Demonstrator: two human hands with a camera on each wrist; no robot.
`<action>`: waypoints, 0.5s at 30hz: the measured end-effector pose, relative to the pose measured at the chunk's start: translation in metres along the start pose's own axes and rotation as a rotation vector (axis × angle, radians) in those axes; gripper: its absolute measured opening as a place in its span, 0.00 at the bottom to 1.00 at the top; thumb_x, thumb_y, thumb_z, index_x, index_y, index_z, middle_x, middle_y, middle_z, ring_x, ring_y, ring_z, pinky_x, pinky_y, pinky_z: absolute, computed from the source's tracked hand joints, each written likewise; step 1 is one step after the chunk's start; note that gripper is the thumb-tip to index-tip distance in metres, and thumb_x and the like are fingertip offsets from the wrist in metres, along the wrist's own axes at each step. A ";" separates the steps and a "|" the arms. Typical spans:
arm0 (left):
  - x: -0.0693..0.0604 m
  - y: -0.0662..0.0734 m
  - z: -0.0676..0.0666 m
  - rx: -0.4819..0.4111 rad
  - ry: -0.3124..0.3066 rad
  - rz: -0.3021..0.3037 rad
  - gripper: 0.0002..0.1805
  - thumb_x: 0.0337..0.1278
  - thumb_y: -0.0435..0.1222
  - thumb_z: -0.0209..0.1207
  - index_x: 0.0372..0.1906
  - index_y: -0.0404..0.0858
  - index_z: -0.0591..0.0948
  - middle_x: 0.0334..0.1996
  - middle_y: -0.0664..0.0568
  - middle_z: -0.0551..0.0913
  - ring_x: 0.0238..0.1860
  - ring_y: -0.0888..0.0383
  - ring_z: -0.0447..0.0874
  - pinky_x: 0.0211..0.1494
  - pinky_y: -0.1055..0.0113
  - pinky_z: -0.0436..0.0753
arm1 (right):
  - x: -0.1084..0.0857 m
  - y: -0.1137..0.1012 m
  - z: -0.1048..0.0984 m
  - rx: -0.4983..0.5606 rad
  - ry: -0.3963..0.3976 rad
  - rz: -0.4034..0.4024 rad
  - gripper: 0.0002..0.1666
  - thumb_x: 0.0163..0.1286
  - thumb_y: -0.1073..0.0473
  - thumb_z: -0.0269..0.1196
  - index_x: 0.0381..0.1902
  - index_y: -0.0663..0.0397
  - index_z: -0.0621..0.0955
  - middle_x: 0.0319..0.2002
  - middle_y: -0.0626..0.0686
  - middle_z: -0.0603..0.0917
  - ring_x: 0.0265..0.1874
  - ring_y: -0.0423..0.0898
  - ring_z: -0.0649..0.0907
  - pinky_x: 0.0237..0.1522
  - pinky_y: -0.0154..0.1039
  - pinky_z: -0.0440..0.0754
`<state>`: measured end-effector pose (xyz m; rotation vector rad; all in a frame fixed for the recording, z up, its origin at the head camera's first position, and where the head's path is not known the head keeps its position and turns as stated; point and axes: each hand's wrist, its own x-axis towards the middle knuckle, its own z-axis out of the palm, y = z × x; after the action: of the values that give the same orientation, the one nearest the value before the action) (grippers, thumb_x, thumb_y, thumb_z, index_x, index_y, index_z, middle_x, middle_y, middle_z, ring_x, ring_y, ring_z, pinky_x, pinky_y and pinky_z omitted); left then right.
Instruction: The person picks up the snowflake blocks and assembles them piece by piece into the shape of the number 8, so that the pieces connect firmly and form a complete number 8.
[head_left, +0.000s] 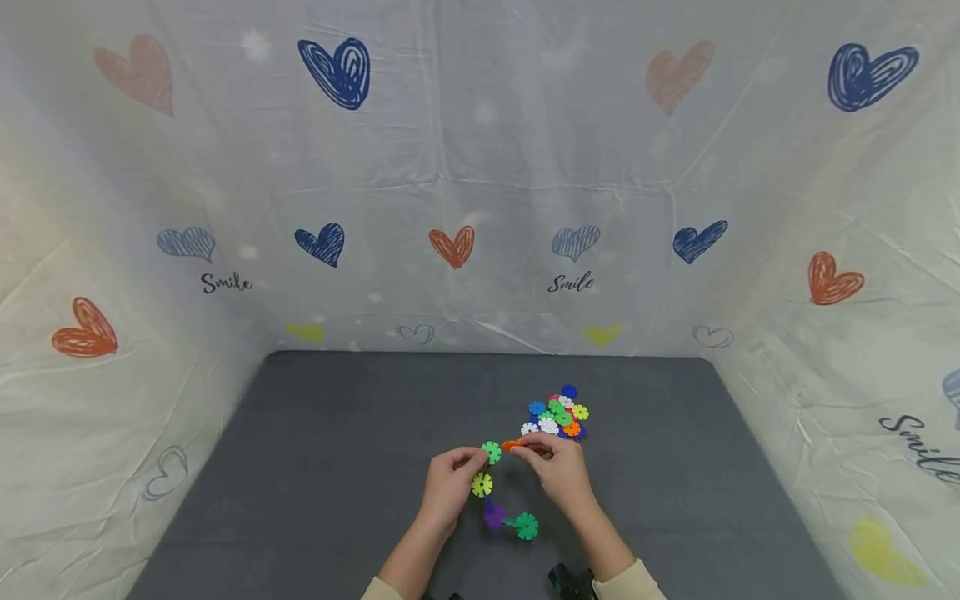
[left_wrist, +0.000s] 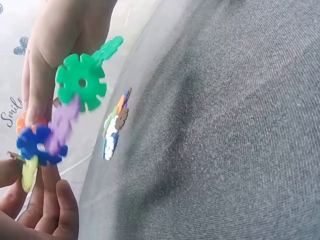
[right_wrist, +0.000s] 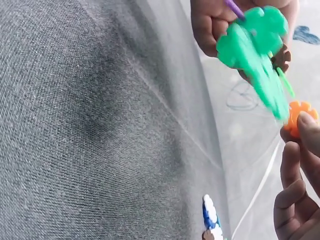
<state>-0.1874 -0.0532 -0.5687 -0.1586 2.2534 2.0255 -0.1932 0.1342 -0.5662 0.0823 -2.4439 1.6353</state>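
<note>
A chain of notched plastic snowflake discs hangs from my left hand (head_left: 450, 483), which pinches it near the light green disc (head_left: 491, 452) at its top. Below that come a yellow disc (head_left: 482, 484), a blue disc (left_wrist: 35, 145), a purple disc (head_left: 495, 517) and a green disc (head_left: 527, 527). A brown disc (right_wrist: 283, 57) shows in the chain in the right wrist view. My right hand (head_left: 558, 468) pinches an orange disc (head_left: 512, 446) between thumb and fingers, close beside the light green disc. Whether the two discs touch cannot be told.
A pile of loose snowflake discs (head_left: 562, 417) in several colours lies on the dark grey table (head_left: 360, 433), just beyond my right hand. A black object (head_left: 570, 581) is by the right forearm. A pale curtain (head_left: 495, 167) with printed hearts surrounds the table's back and sides.
</note>
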 end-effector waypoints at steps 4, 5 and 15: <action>0.001 -0.001 0.000 -0.035 -0.022 -0.006 0.17 0.67 0.44 0.64 0.42 0.32 0.87 0.36 0.45 0.87 0.33 0.57 0.86 0.38 0.68 0.84 | 0.000 0.001 0.001 0.012 -0.031 -0.006 0.04 0.58 0.57 0.75 0.33 0.44 0.89 0.29 0.45 0.88 0.26 0.37 0.84 0.29 0.32 0.82; 0.001 -0.001 0.000 -0.039 -0.024 -0.004 0.17 0.67 0.44 0.64 0.41 0.32 0.87 0.36 0.45 0.87 0.32 0.57 0.86 0.37 0.68 0.84 | 0.000 0.001 0.000 0.011 -0.040 -0.011 0.04 0.58 0.58 0.75 0.32 0.44 0.89 0.29 0.45 0.88 0.25 0.36 0.83 0.28 0.32 0.81; 0.001 0.002 0.001 0.012 0.001 0.029 0.15 0.66 0.43 0.65 0.38 0.33 0.88 0.34 0.48 0.87 0.33 0.58 0.83 0.37 0.68 0.82 | 0.004 0.004 -0.004 -0.082 -0.083 -0.146 0.03 0.60 0.55 0.73 0.33 0.44 0.90 0.27 0.41 0.88 0.20 0.34 0.78 0.23 0.32 0.78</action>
<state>-0.1884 -0.0519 -0.5666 -0.1261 2.2813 2.0261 -0.1972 0.1398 -0.5671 0.3142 -2.4963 1.4972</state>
